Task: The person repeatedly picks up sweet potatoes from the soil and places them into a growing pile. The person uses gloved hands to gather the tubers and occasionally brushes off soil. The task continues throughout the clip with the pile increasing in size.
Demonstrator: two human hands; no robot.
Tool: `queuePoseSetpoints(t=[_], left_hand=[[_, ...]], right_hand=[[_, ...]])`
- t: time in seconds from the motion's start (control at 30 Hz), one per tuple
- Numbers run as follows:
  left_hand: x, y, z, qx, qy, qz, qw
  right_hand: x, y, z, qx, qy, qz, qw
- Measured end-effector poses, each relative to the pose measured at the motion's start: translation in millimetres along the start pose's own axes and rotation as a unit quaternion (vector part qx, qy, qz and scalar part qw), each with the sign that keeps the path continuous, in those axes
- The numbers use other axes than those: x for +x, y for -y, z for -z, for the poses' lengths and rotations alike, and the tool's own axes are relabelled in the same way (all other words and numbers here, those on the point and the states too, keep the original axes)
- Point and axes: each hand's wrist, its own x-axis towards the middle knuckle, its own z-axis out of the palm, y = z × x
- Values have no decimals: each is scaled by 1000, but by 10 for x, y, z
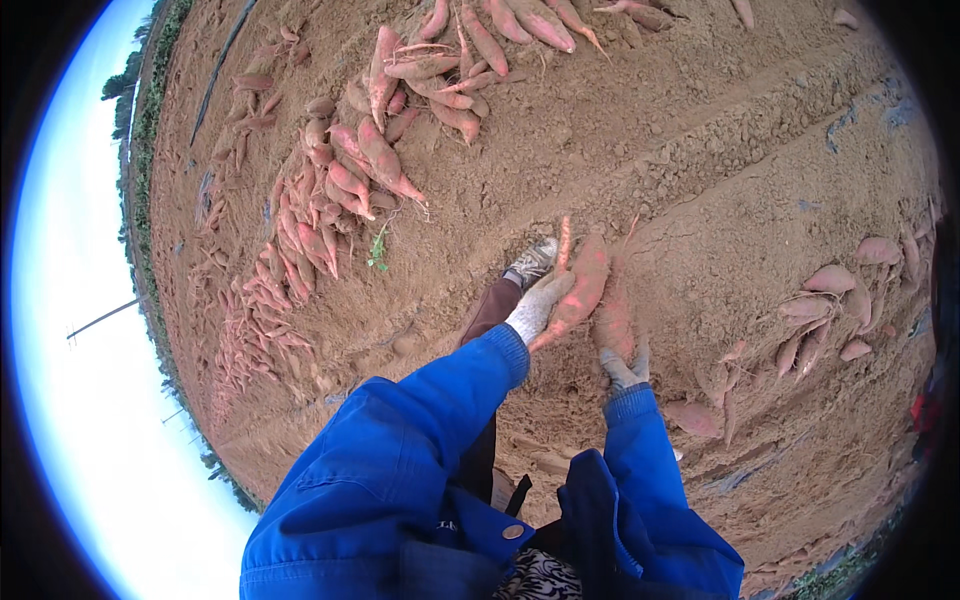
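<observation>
My left hand (541, 304), in a light knitted work glove, grips a large reddish sweet potato (587, 279). A thin sweet potato root (564, 241) sticks out above the same hand. Close beside it, my right hand (626, 366), also gloved, holds another long sweet potato (615, 319) by its lower end. Its skin is dusted with soil, and a thin root tail points away from me. Both hands are over bare soil, just right of my shoe (534, 259). The fingers behind the roots are partly hidden.
Beyond my left arm, a long row of sweet potatoes (300, 225) curves across the field. More lie in a heap (480, 52) at the top. Smaller groups (829, 300) rest at the right. A low soil ridge (720, 157) and plastic film scraps (844, 127) cross the ground.
</observation>
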Motion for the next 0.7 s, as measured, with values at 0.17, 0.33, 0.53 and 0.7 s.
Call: queuePoseSetpoints(t=[0.17,0.33,0.53,0.7], left_hand=[[227,-1758,865,-66,-101,-197,973],[62,-2417,1397,88,-307,-214,923],[-177,-992,616,79,-101,-82,988],[-232,436,-96,235,28,106,966]], right_hand=[[689,496,-1598,-97,106,67,987],[1472,1224,-3443,-100,281,196,934],[1263,880,-2552,-195,233,151,941],[686,124,-90,-322,-60,99,940]])
